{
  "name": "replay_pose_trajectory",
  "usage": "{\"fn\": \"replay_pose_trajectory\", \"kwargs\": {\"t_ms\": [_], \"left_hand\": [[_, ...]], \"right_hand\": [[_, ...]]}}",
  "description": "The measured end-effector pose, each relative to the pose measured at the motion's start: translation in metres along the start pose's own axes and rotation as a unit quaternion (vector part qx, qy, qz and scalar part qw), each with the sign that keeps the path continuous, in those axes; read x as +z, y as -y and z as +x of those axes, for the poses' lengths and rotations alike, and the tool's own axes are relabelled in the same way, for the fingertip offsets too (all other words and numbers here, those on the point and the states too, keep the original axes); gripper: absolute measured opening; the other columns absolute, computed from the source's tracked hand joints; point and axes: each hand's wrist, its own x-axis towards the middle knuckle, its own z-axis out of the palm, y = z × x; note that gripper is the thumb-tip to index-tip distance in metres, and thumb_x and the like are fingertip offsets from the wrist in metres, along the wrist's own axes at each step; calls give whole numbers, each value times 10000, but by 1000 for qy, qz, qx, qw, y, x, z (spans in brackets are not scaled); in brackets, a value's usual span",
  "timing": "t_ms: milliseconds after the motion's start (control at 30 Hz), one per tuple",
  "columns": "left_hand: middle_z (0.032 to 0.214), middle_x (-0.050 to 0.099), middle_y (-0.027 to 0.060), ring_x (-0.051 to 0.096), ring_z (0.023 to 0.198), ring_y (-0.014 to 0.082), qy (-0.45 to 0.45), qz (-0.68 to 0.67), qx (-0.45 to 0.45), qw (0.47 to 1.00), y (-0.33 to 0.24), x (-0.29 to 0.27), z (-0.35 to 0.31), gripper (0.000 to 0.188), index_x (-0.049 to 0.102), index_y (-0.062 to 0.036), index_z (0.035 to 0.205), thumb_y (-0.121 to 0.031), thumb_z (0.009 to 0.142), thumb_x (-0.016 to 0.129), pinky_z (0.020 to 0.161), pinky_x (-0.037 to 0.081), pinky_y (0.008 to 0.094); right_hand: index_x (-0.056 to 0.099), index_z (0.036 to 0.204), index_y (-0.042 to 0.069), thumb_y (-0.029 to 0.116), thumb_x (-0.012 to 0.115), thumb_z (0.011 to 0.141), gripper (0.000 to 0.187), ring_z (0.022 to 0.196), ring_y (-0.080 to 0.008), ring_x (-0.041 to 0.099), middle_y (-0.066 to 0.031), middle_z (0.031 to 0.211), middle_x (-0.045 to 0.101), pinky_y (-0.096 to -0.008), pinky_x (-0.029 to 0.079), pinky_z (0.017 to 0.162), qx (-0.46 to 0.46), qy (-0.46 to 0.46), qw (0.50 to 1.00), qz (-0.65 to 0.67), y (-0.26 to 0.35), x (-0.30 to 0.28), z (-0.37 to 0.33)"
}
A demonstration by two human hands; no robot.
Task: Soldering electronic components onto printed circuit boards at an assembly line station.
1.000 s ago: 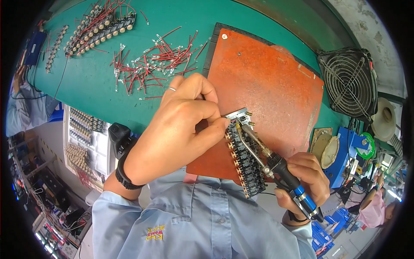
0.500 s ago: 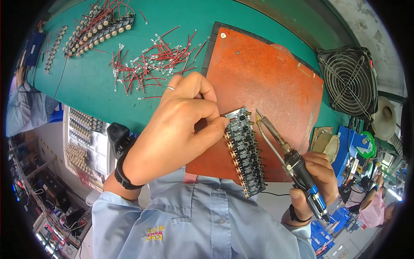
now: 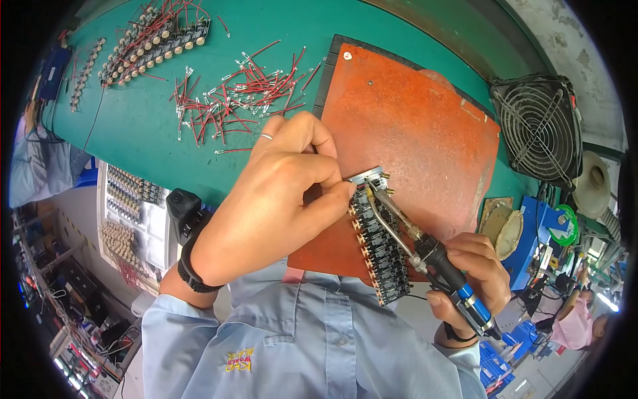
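Note:
My right hand [image 3: 475, 276] grips a soldering iron [image 3: 435, 258] with a black and blue handle and a thin metal tube along its shaft. Its tip lies over the far end of a strip of small black circuit boards [image 3: 380, 243], which rests on an orange-red work mat [image 3: 412, 113]. At that same end, my left hand [image 3: 282, 176] is closed in a pinch, thumb and forefinger touching the strip's left corner. Whatever sits between those fingertips is too small or hidden to make out. Metal pins stick out along the strip's right side.
Loose red-wired small parts [image 3: 242, 93] lie scattered on the green table [image 3: 279, 23]. More board strips [image 3: 156, 50] are heaped at the far left. A black fan [image 3: 537, 130] stands at the right; a white tray [image 3: 156, 229] of parts is at the left.
The soldering iron has moved left, its tip going from beside the strip to over its far end. My left hand stays nearly in place, still pinching.

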Motion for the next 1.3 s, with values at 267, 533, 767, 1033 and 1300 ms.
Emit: {"fn": "replay_pose_trajectory", "kwargs": {"t_ms": [267,533,767,1033,1300], "left_hand": [[845,492,65,467,821,218,-2,-2,2,1000,0,0,0,128,600,-6,666,-45,723,708,738,370,315],[835,491,65,477,822,218,-8,-1,9,1000,-1,1,0,135,597,1,666,-46,726,708,736,373,313],[849,521,70,514,825,207,8,-20,-10,1000,-2,-4,-1,134,602,10,722,-63,762,707,721,406,309],[870,577,95,548,861,238,-253,85,-77,961,22,-56,-30,108,627,-2,822,-81,803,699,758,432,338],[937,539,73,503,920,263,-185,284,-70,938,33,-41,-51,97,633,-40,847,-87,796,700,805,373,367]], "right_hand": [[592,967,-40,336,811,681,520,822,-312,609,-180,866,625,-423,478,770,2,2,1000,0,-1,-1,-2],[574,1013,-39,357,820,704,560,828,-290,598,-164,867,621,-379,478,773,9,-129,991,25,-7,-6,-16],[555,1050,-32,346,823,713,573,854,-243,566,-137,908,600,-335,456,788,91,-221,967,92,-6,3,-36],[526,1126,-64,418,758,783,636,885,-175,604,-132,1009,605,-278,482,785,107,-258,957,76,-20,8,-54],[520,1142,-63,346,772,783,599,865,-177,623,-132,1027,608,-265,500,770,112,-240,956,130,-19,18,-56]]}}
